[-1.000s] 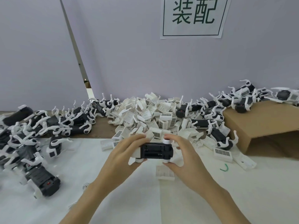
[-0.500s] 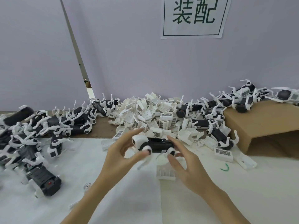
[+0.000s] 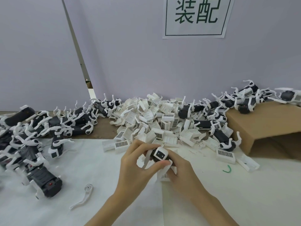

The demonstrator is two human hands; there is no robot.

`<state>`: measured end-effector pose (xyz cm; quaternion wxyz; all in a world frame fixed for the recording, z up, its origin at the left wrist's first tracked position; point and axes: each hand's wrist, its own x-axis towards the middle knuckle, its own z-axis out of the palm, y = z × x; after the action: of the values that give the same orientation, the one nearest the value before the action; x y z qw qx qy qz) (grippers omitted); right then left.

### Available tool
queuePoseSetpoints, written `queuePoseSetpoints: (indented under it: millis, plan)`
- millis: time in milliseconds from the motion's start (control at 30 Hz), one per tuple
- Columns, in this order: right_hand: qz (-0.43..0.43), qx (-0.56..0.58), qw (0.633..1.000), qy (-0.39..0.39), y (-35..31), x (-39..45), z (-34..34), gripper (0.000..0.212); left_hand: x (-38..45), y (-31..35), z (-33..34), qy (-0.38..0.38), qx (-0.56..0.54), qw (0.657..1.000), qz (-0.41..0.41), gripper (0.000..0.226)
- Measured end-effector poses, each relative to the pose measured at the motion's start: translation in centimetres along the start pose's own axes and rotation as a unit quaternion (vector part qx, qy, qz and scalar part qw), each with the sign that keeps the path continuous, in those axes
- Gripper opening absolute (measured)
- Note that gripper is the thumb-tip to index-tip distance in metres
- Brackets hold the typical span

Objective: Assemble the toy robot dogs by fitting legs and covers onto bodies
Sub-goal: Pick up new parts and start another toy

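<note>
A black toy dog body [image 3: 159, 155] with a white face end turned toward me is held just above the white sheet [image 3: 97, 168]. My left hand [image 3: 138, 165] grips it from the left, thumb under the face. My right hand [image 3: 180, 168] holds its right side, fingers partly hidden behind the body. A white leg [image 3: 146, 159] hangs from the body's left side. Under my hands lies a white cover [image 3: 164, 176], mostly hidden.
A heap of white covers [image 3: 151, 121] lies behind my hands. Assembled dogs [image 3: 40, 128] crowd the left; more dogs [image 3: 216, 121] sit right, beside a cardboard box [image 3: 263, 126]. A loose white leg [image 3: 83, 198] and a green scrap [image 3: 227, 169] lie on the sheet.
The body has been turned from lying sideways to pointing its face end at me. Both hands have moved closer together around it.
</note>
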<state>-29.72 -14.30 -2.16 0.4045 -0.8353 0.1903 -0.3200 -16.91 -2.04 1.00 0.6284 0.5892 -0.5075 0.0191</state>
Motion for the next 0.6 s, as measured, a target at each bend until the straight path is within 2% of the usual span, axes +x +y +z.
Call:
queuePoseSetpoints:
  millis: [100,200,333,433,500,600]
  plan:
    - [-0.040,-0.023,0.999,0.022,0.1,0.0,-0.2,0.059,-0.2,0.2,0.1,-0.013,-0.019,1.000,0.001,0.041]
    - [-0.043,-0.054,0.997,0.039,0.2,0.1,-0.4,0.056,0.2,0.1,-0.1,-0.037,-0.091,0.994,-0.047,0.022]
    - [-0.073,-0.105,0.987,0.100,0.5,0.1,-1.0,0.037,1.5,-0.2,-1.5,-0.027,-0.189,0.957,-0.220,0.046]
    - [-0.057,-0.129,0.983,0.117,0.6,0.2,-0.9,0.037,1.8,-0.8,-2.1,-0.080,-0.133,0.958,-0.243,0.049]
    - [-0.029,-0.106,0.989,0.099,0.5,0.1,-0.7,0.037,1.7,-1.1,-1.7,-0.069,-0.141,0.949,-0.274,0.048]
    - [0.023,0.018,0.998,0.062,-0.3,0.1,-0.8,0.037,1.6,-1.3,-1.5,-0.030,-0.207,0.923,-0.323,0.052]
